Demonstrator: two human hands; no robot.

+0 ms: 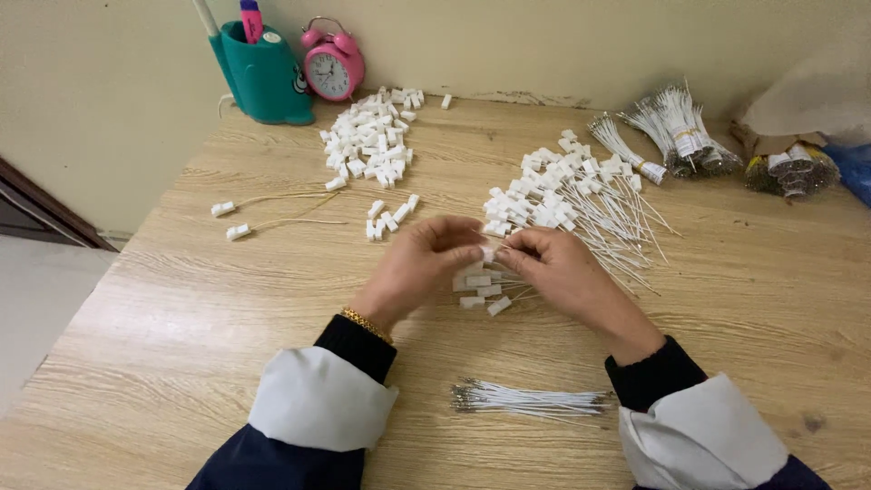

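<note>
My left hand (426,259) and right hand (549,268) meet fingertip to fingertip above the middle of the worktop (181,363), both pinched closed on one small white connector block (488,253) held between them. The block is a tiny rectangular plastic piece, matt white (finer detail is too small to tell). Directly beneath my hands lies a small cluster of white blocks (479,289) with thin wires attached. Behind my right hand spreads a larger heap of wired blocks (567,204), wires fanning to the right. A loose pile of bare white blocks (370,145) lies farther back on the left. A bundle of thin white wires (531,400) rests near the front edge, between my sleeves.
</note>
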